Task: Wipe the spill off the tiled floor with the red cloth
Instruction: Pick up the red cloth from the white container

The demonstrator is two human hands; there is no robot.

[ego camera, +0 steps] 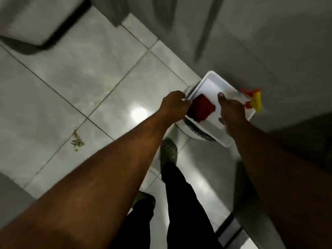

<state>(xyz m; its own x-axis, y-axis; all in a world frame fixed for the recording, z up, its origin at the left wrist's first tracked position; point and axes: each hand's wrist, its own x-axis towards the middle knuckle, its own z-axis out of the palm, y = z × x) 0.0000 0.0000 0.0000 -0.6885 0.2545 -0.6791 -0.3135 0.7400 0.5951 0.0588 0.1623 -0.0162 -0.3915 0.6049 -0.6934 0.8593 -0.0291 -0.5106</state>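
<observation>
A folded red cloth lies inside a white rectangular tub held above the tiled floor. My left hand grips the tub's left rim beside the cloth. My right hand grips the tub's right side, its thumb over the rim. A small spill of greenish and brown scraps lies on the floor to the left, well away from both hands. The view is blurred by motion.
A white round object with a dark grille sits under the tub. A red and yellow item is just beyond the tub, against a grey cabinet front. My legs and green clogs stand below. A dark chair leg is at the upper left.
</observation>
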